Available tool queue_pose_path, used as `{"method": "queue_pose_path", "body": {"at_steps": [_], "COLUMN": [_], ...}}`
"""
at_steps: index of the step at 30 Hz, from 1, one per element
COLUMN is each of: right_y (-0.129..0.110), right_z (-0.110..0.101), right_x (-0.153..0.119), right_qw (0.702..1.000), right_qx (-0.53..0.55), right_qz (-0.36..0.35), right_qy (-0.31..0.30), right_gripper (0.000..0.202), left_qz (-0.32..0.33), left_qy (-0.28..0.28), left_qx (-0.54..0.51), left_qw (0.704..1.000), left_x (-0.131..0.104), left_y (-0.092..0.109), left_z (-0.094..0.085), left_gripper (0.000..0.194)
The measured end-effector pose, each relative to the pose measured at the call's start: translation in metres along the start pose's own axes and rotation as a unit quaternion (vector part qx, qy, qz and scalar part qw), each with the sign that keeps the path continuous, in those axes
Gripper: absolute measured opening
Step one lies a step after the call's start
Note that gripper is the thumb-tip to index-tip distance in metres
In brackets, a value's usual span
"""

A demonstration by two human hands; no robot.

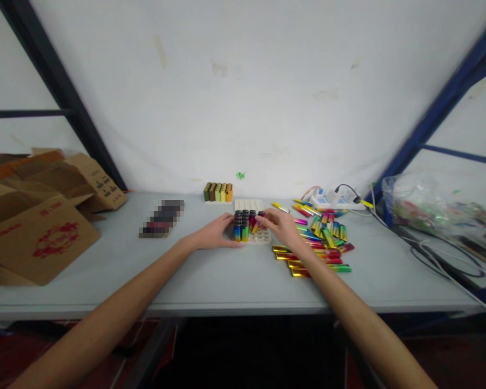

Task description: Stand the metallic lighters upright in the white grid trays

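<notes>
A white tray with round holes (263,236) lies in the middle of the table. Several metallic lighters (242,229) with black tops stand upright in rows on its left side. My left hand (216,233) is curved around the tray's left edge, thumb at the front corner and fingers toward the back. At the tray's right part, my right hand (281,222) pinches a reddish-pink lighter (261,216) by its upper end. Its lower end is partly hidden among the others. Right of the tray, beside and under my right forearm, lies a loose pile of shiny multicoloured lighters (328,233).
Behind stand a second white tray (249,205) and a block of green-to-orange lighters (218,193). A pixelated dark object (162,219) lies to the left. Cardboard boxes (44,237) crowd the left end. A power strip (336,202), cables and plastic bags (419,202) are at the right.
</notes>
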State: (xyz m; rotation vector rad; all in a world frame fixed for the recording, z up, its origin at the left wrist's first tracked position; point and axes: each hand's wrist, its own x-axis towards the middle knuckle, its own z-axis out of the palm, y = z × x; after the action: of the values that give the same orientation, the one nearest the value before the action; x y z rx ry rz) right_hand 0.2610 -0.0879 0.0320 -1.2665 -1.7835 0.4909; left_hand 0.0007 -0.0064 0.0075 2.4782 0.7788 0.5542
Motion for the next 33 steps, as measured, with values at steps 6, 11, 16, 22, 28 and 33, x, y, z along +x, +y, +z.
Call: {"method": "queue_pose_path", "body": {"at_steps": [6, 11, 16, 22, 28, 33], "right_y": [-0.002, -0.008, -0.012, -0.010, 0.012, 0.064], "right_z": [0.005, -0.001, 0.004, 0.006, -0.052, -0.102], "right_x": [0.000, 0.002, 0.005, 0.005, 0.007, 0.003], "right_qw": [0.995, 0.977, 0.958, 0.960, 0.949, 0.869], "right_qx": [-0.094, -0.201, -0.272, -0.251, -0.310, -0.406], "right_qz": [-0.028, -0.051, -0.030, -0.036, 0.040, 0.267], "right_qy": [-0.014, -0.052, -0.086, -0.118, -0.040, 0.092], "right_gripper": [0.042, 0.033, 0.029, 0.033, 0.045, 0.046], "left_qz": [-0.007, -0.009, -0.016, -0.002, -0.013, -0.023], "left_qy": [0.000, -0.005, 0.003, 0.006, 0.003, -0.010], "left_qx": [0.000, 0.007, 0.005, 0.007, 0.010, 0.027], "left_qw": [1.000, 1.000, 1.000, 1.000, 1.000, 0.999], "left_x": [0.000, 0.000, -0.001, 0.000, 0.001, 0.001], "left_y": [-0.001, 0.001, 0.003, 0.001, -0.001, 0.001], "left_z": [0.001, 0.000, -0.001, -0.002, -0.002, -0.003], "left_gripper": [0.091, 0.091, 0.088, 0.088, 0.089, 0.089]}}
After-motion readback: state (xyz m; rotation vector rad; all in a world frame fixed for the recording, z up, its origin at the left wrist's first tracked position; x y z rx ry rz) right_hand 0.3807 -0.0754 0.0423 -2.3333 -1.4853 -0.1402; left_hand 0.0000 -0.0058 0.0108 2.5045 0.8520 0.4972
